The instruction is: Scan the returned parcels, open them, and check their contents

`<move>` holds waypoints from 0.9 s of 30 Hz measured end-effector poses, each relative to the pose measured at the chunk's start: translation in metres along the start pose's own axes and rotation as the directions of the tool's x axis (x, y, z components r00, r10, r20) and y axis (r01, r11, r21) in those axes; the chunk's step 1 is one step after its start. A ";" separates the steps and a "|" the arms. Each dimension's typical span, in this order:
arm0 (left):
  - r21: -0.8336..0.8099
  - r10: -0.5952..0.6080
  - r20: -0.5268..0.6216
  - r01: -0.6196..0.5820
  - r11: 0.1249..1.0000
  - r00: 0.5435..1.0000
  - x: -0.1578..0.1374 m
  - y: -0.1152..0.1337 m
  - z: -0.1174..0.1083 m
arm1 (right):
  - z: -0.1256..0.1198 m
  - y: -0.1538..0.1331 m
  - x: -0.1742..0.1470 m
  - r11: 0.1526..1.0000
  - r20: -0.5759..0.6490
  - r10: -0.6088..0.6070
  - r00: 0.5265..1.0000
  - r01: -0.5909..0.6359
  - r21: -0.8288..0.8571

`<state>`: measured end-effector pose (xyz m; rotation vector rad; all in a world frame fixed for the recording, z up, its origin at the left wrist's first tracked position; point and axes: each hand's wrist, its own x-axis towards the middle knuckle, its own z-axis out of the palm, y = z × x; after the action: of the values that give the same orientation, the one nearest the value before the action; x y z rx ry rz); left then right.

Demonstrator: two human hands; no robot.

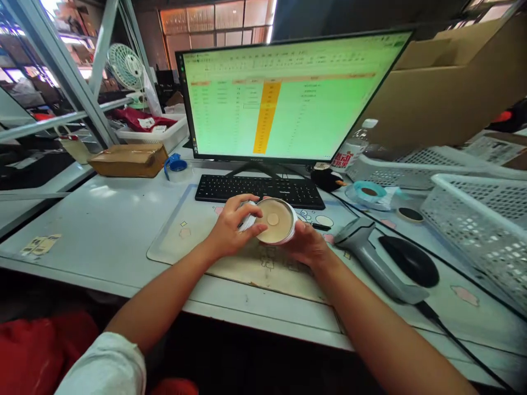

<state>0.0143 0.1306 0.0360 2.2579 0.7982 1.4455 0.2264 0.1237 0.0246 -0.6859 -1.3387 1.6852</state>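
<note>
Both hands hold a round white jar (276, 220) just above the desk mat (247, 263), its beige underside turned toward me. My left hand (230, 227) grips the jar's left side with fingers wrapped over its top edge. My right hand (308, 244) cups it from below on the right. A black keyboard (259, 190) lies just behind the jar, in front of a monitor (288, 96) showing a green spreadsheet with an orange column.
A grey barcode scanner (373, 258) and a black mouse (409, 260) lie to the right. White mesh baskets (481, 225) stand at the far right, under a cardboard box (448, 88). A tape roll (369, 192), a water bottle (354, 148), a brown parcel (129, 159) and a fan (125, 67) sit further back.
</note>
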 end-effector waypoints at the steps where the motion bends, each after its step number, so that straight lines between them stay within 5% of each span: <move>1: -0.019 0.000 -0.006 0.000 1.000 1.000 0.000 0.001 0.000 | 0.000 -0.001 -0.001 1.000 0.000 0.005 1.000 -0.005 -0.011; 5: -0.258 -0.159 -0.095 0.130 0.957 0.983 0.002 0.001 0.000 | 0.003 -0.003 0.000 0.998 0.009 0.016 1.000 -0.016 -0.061; 7: -0.476 -0.342 -0.116 0.251 0.843 0.932 0.004 -0.002 0.002 | 0.005 -0.001 0.002 0.988 -0.040 -0.063 0.997 0.056 -0.146; 11: -0.751 -0.613 0.043 0.430 0.501 0.789 0.004 -0.006 0.016 | 0.013 0.010 0.005 0.861 -0.098 -0.252 0.963 0.177 -0.477; 14: -0.759 -0.617 0.174 0.504 0.413 0.767 0.000 -0.004 0.030 | 0.021 0.021 0.007 0.696 -0.009 -0.326 0.945 0.233 -0.679; 17: -0.728 -0.626 0.163 0.521 0.445 0.762 -0.005 -0.002 0.040 | 0.027 0.026 0.008 0.521 0.064 -0.399 0.915 0.284 -0.805; 19: -0.692 -0.630 0.126 0.523 0.498 0.767 -0.007 -0.001 0.042 | 0.030 0.026 0.008 0.488 0.076 -0.408 0.910 0.288 -0.824; 21: -0.631 -0.590 0.096 0.507 0.587 0.802 -0.009 -0.001 0.041 | 0.031 0.026 0.008 0.560 0.041 -0.388 0.921 0.270 -0.783; 23: -0.514 -0.465 0.037 0.416 0.750 0.884 -0.011 0.001 0.036 | 0.031 0.027 0.008 0.711 -0.014 -0.323 0.946 0.233 -0.664; 25: -0.315 -0.217 -0.004 0.204 0.927 0.976 -0.012 0.005 0.030 | 0.029 0.031 0.008 0.868 -0.076 -0.229 0.971 0.168 -0.468; 27: -0.100 0.077 0.066 -0.070 0.992 0.995 -0.013 0.012 0.024 | 0.024 0.036 0.006 0.932 -0.079 -0.162 0.984 0.126 -0.340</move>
<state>0.0350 0.1134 0.0235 2.2719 0.6152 1.3971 0.1935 0.1155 -0.0027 -0.8365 -1.5759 1.2989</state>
